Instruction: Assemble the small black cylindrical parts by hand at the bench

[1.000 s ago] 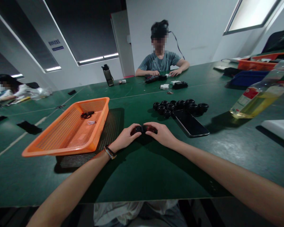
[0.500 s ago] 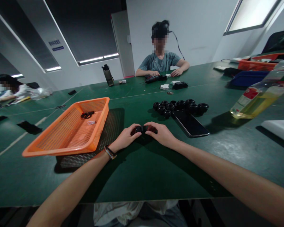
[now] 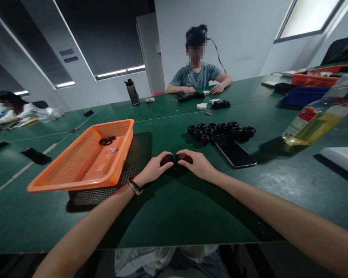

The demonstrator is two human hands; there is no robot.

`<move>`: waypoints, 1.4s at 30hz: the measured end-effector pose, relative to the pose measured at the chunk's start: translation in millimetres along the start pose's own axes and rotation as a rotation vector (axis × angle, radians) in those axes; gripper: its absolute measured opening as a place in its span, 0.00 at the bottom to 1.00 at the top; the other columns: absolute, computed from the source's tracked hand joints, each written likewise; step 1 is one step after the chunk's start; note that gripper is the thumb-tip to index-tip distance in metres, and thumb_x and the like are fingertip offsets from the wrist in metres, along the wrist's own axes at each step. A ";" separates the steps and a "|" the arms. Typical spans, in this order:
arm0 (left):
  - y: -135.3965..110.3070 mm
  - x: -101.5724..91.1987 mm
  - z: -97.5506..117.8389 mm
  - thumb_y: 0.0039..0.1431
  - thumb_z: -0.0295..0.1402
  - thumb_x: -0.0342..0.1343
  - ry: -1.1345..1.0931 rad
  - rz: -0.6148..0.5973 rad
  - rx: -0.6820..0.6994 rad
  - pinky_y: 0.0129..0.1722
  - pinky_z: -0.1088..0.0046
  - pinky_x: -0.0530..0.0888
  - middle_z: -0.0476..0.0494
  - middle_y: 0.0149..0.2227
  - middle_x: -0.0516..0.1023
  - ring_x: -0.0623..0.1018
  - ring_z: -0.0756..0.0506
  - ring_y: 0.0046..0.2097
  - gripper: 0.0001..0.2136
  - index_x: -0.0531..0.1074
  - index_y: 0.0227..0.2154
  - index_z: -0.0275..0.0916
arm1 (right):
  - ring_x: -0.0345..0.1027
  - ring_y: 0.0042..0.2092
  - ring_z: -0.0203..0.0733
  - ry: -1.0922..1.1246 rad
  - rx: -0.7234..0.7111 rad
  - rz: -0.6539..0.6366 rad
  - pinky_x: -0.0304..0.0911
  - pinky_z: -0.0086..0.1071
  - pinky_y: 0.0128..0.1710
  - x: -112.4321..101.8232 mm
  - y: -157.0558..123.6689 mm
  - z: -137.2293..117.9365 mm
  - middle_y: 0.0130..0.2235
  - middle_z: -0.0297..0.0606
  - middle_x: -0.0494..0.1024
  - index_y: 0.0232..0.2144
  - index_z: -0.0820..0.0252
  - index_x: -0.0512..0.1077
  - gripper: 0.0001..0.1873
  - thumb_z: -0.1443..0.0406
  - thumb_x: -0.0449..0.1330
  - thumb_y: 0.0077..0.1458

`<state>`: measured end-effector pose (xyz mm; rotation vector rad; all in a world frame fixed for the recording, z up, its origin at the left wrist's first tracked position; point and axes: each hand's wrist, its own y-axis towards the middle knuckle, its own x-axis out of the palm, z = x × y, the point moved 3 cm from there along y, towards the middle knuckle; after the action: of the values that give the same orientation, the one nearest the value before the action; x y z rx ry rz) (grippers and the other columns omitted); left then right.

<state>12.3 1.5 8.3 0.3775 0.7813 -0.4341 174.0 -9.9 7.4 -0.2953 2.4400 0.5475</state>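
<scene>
My left hand (image 3: 156, 165) is closed, thumb and fingers pinching a small black part (image 3: 170, 158) low over the table. From the other side my right hand (image 3: 197, 164) is closed on the same dark piece, its thumb pointing inward. Fingers cover much of the part, so its exact kind is hard to make out. Beyond my right hand lies a cluster of black, round, ring-topped parts (image 3: 220, 129). A dark-screened smartphone (image 3: 234, 150) rests against their near side.
An orange perforated basket (image 3: 120, 175) with a black cable (image 3: 106, 141) inside stands left. A tilted bottle of yellow liquid (image 3: 313, 123) and a white object (image 3: 343, 158) are right. Across the green table (image 3: 168, 216) a person (image 3: 195, 75) sits by a power drill (image 3: 187, 96).
Both my hands keep their place and grip on the black part, with barely any shift. At the far right edge, part of another person has come into view.
</scene>
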 end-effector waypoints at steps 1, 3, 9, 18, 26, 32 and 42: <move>-0.1 -0.1 0.2 0.55 0.34 0.49 -0.002 0.000 -0.001 0.38 0.73 0.68 0.45 0.38 0.73 0.72 0.47 0.37 0.14 0.64 0.44 0.37 | 0.68 0.32 0.37 0.002 -0.004 0.001 0.63 0.32 0.33 -0.2 -0.2 0.1 0.31 0.35 0.75 0.39 0.60 0.69 0.11 0.67 0.57 0.50; -0.2 -0.2 0.8 0.55 0.34 0.49 -0.005 0.001 -0.004 0.39 0.72 0.68 0.45 0.39 0.72 0.72 0.47 0.38 0.14 0.64 0.44 0.37 | 0.68 0.33 0.37 0.006 -0.014 0.001 0.64 0.32 0.33 -0.6 -0.7 -0.2 0.33 0.36 0.75 0.39 0.60 0.68 0.13 0.67 0.58 0.48; -0.4 -0.3 1.4 0.54 0.34 0.50 -0.003 -0.008 -0.004 0.40 0.72 0.68 0.45 0.39 0.73 0.72 0.46 0.38 0.13 0.65 0.43 0.37 | 0.69 0.37 0.38 0.023 -0.018 -0.005 0.65 0.33 0.37 -0.5 -1.0 -1.3 0.37 0.36 0.75 0.37 0.59 0.69 0.13 0.72 0.59 0.45; 0.3 0.4 -0.5 0.54 0.35 0.50 -0.004 0.000 -0.012 0.38 0.72 0.68 0.45 0.38 0.73 0.72 0.47 0.36 0.14 0.65 0.44 0.37 | 0.69 0.36 0.38 0.028 0.000 -0.002 0.64 0.33 0.37 0.1 -1.0 0.0 0.35 0.35 0.75 0.39 0.58 0.68 0.15 0.71 0.59 0.46; 0.1 1.1 -2.5 0.54 0.35 0.50 -0.011 -0.002 -0.017 0.36 0.73 0.68 0.45 0.37 0.73 0.72 0.47 0.36 0.15 0.65 0.44 0.38 | 0.70 0.34 0.38 0.000 -0.001 -0.004 0.64 0.32 0.34 0.8 -0.3 1.8 0.33 0.35 0.76 0.39 0.58 0.69 0.13 0.70 0.59 0.47; -0.1 0.7 -2.0 0.54 0.35 0.50 0.012 -0.002 -0.008 0.37 0.73 0.68 0.45 0.38 0.73 0.72 0.47 0.36 0.15 0.64 0.44 0.37 | 0.69 0.34 0.38 -0.013 0.013 -0.020 0.64 0.33 0.34 0.3 -0.4 1.5 0.33 0.36 0.76 0.40 0.60 0.69 0.14 0.68 0.58 0.48; -0.6 -0.1 1.1 0.54 0.35 0.50 0.028 -0.008 -0.006 0.36 0.73 0.67 0.45 0.37 0.72 0.72 0.47 0.36 0.14 0.64 0.44 0.37 | 0.69 0.34 0.39 -0.031 0.039 -0.031 0.65 0.33 0.34 -1.5 -1.0 -2.6 0.34 0.38 0.76 0.39 0.62 0.70 0.12 0.68 0.58 0.49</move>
<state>12.5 0.5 9.0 0.3760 0.8119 -0.4349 174.2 -11.8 9.9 -0.3057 2.4088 0.4869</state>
